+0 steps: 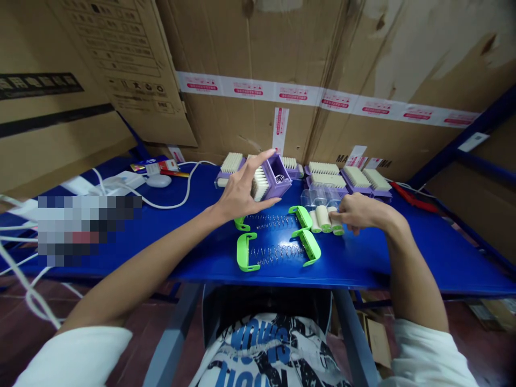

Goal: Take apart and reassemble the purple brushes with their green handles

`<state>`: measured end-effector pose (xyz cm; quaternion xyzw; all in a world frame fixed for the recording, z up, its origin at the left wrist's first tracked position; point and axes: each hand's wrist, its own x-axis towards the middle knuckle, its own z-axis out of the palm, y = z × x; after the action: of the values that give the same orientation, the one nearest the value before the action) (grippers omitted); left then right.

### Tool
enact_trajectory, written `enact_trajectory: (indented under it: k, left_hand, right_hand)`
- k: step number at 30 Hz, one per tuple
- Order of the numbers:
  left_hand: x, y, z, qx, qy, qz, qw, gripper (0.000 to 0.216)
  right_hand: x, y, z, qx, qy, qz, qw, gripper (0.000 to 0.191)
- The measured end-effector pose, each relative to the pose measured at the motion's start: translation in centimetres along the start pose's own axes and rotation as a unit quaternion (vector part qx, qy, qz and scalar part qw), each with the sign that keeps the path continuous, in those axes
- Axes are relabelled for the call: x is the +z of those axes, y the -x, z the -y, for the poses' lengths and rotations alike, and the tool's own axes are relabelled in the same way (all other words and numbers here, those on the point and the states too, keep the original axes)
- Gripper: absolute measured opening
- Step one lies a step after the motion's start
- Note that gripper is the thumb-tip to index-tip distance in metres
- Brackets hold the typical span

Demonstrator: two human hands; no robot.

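A large cardboard sheet [250,37] backs the scene; low on it, the black capitals "MA" and "NA" show at either end of a word partly hidden by tape strips. On the left stands a cardboard carton [133,59] with printed handling icons, a ruled chart and Chinese characters on a black band, too blurred to read surely. Below spreads a blue table [363,263]. The person's shirt [262,349] bears big blue capitals, too distorted to read. White packing tape [293,93] crosses the sheet, repeating small red print that is illegible.

Over the table, the left hand [237,193] grips a purple brush block [276,189] between thumb and fingers, its hollow side turned to the right. The right hand [357,210] has curled fingers at the cream rollers [323,217]; whether it has grasped one I cannot tell. Purple-backed brushes [355,176] line the back, behind a clear plastic tray [318,198]. Nearer lie bright green end brackets [243,252] with coil springs [278,252] between them. A white mouse [158,180] sits farther left.
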<state>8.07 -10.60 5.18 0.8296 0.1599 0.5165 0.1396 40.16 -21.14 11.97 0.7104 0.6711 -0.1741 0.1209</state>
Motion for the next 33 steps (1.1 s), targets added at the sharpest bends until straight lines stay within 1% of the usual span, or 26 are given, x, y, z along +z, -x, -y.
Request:
enact_trajectory:
  k: [2, 4, 5, 6, 7, 8, 10, 11, 12, 13, 14, 15, 17, 19, 21, 26, 29, 33]
  left_hand:
    - [0.1, 0.3, 0.2, 0.027, -0.023, 0.003, 0.999, 0.106]
    - [0.2, 0.5, 0.3, 0.053, -0.053, -0.01, 0.997, 0.105]
    - [0.3, 0.6, 0.4, 0.064, -0.074, -0.02, 0.995, 0.106]
    - [0.3, 0.6, 0.3, 0.075, -0.096, -0.029, 0.992, 0.106]
    - [0.4, 0.6, 0.2, 0.085, -0.117, -0.036, 0.989, 0.105]
    - [0.4, 0.6, 0.1, 0.096, -0.134, -0.04, 0.986, 0.103]
    - [0.5, 0.4, -0.4, 0.12, -0.153, -0.044, 0.98, 0.097]
    - [0.6, 0.4, -0.6, 0.131, -0.16, -0.043, 0.978, 0.094]
    - [0.6, 0.4, -0.9, 0.138, -0.165, -0.041, 0.976, 0.091]
    - [0.7, 0.4, -1.1, 0.143, -0.169, -0.04, 0.974, 0.09]
    - [0.8, 0.5, -1.3, 0.143, -0.173, -0.039, 0.974, 0.091]
    - [0.9, 0.6, -1.6, 0.141, -0.178, -0.037, 0.973, 0.092]
    - [1.1, 0.8, -2.0, 0.142, -0.187, -0.031, 0.972, 0.095]
    - [1.3, 1.0, -2.4, 0.155, -0.197, -0.024, 0.968, 0.094]
    - [1.4, 1.0, -2.8, 0.17, -0.205, -0.021, 0.964, 0.088]
    - [1.3, 0.7, -3.1, 0.193, -0.229, -0.016, 0.954, 0.077]
    - [1.2, 0.7, -3.2, 0.209, -0.255, -0.008, 0.944, 0.073]
    - [1.2, 0.7, -3.4, 0.202, -0.266, -0.01, 0.943, 0.074]
  right_hand:
    - [-0.2, 0.3, -0.6, -0.013, -0.021, 0.001, 1.0, 0.055]
    - [-0.9, 1.2, -2.0, -0.028, -0.058, -0.009, 0.998, 0.054]
    - [-1.3, 1.9, -2.8, -0.038, -0.094, -0.03, 0.994, 0.053]
    - [-1.6, 2.5, -3.5, -0.051, -0.145, -0.067, 0.986, 0.053]
    - [-1.9, 3.0, -4.2, -0.072, -0.21, -0.119, 0.968, 0.053]
    - [-2.1, 3.3, -4.5, -0.1, -0.282, -0.181, 0.937, 0.053]
    - [-2.0, 3.4, -4.1, -0.17, -0.399, -0.294, 0.852, 0.049]
    - [-1.7, 3.1, -3.4, -0.21, -0.44, -0.331, 0.808, 0.045]
    - [-1.2, 2.6, -2.4, -0.25, -0.471, -0.351, 0.77, 0.042]
    - [-0.6, 2.1, -1.2, -0.287, -0.49, -0.356, 0.742, 0.04]
    - [0.0, 1.6, 0.0, -0.319, -0.499, -0.352, 0.725, 0.04]
    - [0.7, 1.2, 1.1, -0.344, -0.492, -0.342, 0.722, 0.044]
    - [1.7, 0.5, 2.9, -0.382, -0.439, -0.328, 0.744, 0.052]
    - [2.4, 0.2, 3.8, -0.405, -0.365, -0.332, 0.77, 0.051]
    - [2.7, 0.2, 4.0, -0.417, -0.304, -0.35, 0.782, 0.051]
    - [2.5, 0.2, 3.5, -0.418, -0.223, -0.39, 0.789, 0.052]
    - [2.5, 0.2, 3.5, -0.426, -0.208, -0.391, 0.789, 0.052]
    - [2.6, 0.1, 3.8, -0.436, -0.223, -0.384, 0.783, 0.049]
